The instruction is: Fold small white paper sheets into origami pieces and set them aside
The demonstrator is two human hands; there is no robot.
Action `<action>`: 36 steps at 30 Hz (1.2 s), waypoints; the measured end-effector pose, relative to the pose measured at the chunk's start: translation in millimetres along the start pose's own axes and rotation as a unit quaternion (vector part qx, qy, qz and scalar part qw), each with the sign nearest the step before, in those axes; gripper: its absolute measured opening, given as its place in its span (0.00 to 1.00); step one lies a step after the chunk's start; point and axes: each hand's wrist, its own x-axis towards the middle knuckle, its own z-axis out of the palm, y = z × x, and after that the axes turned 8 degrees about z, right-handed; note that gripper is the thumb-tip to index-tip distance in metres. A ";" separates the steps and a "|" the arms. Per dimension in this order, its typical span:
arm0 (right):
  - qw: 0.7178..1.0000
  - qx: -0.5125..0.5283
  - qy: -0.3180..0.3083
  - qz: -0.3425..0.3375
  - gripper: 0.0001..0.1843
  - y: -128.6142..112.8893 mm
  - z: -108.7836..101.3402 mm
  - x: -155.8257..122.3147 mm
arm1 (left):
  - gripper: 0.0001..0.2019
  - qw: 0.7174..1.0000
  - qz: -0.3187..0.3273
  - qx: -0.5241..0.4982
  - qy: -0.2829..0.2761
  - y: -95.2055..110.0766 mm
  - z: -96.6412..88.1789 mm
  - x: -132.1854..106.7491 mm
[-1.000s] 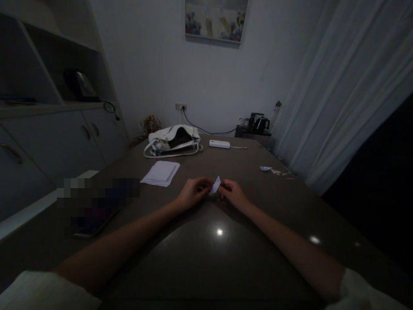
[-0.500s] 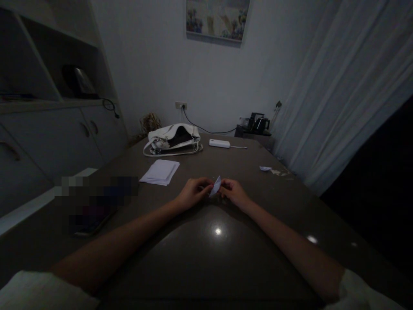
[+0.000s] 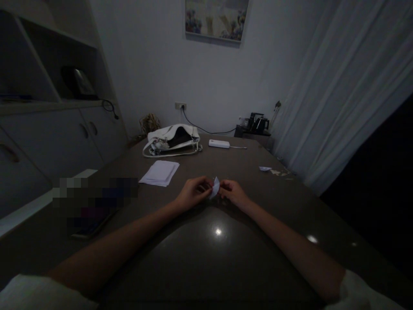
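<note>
A small folded piece of white paper (image 3: 215,188) stands tilted between my two hands, just above the table's middle. My left hand (image 3: 194,192) pinches its left side between thumb and fingers. On the other side, my right hand (image 3: 235,192) has its thumb and fingertips closed at the paper's right edge. The fingertips behind the paper are partly hidden. A stack of white paper sheets (image 3: 159,173) lies beyond my left hand. Farther off to the right rests another small folded paper (image 3: 265,168), with torn scraps (image 3: 280,173) beside it.
A white handbag (image 3: 174,140) sits at the table's far left, and a white power bank (image 3: 219,144) with a short cable lies right of it. At left is a blurred-out flat object (image 3: 93,219). Behind the table, a black kettle (image 3: 260,125) stands on a small stand.
The folded paper has turned a little and shifted slightly left between my fingers. Both hands keep nearly the same place; the things on the table have not moved.
</note>
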 end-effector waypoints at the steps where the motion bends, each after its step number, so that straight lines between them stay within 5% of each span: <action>1: 1.000 0.002 -0.003 -0.001 0.14 -0.1 -0.3 -0.2 | 0.08 1.000 0.002 0.002 0.000 0.3 -0.3 -0.2; 14: 0.999 0.022 -0.048 0.002 0.13 1.1 -1.8 -1.3 | 0.11 0.995 0.074 0.030 -0.056 -0.5 -3.9 0.9; 22: 0.996 -0.007 -0.089 -0.007 0.13 -3.6 -1.7 -4.9 | 0.05 0.993 0.079 0.061 -0.065 -4.6 -4.0 1.0; 36: 0.999 -0.022 -0.015 0.031 0.11 -10.8 0.8 -11.4 | 0.07 0.996 0.013 0.003 -0.087 -1.7 -5.5 8.6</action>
